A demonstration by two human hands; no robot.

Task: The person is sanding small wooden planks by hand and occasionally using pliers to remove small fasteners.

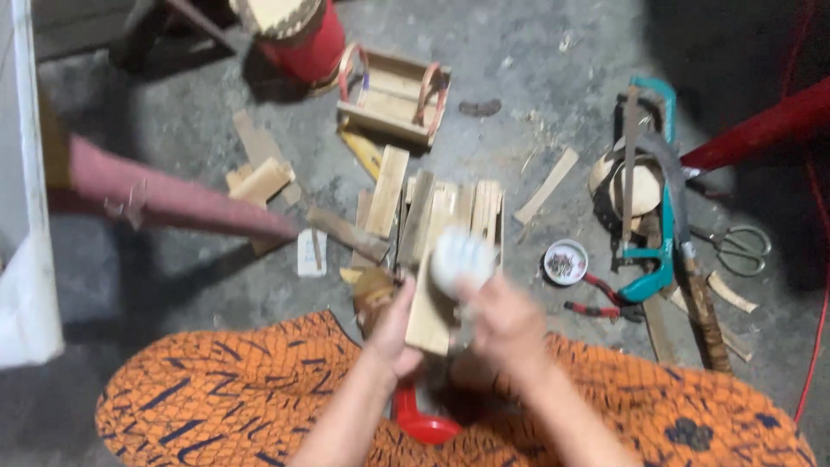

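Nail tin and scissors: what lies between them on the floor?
In the head view, a teal hacksaw lies between the nail tin and the scissors.

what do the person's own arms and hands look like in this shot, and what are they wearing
Both forearms are bare, with no sleeves reaching them. The left hand and right hand are bare too: no gloves, and no rings, watch or bracelets can be made out, though the picture is motion-blurred. Beneath the arms lies an orange garment patterned with dark blue strokes, covering the lap.
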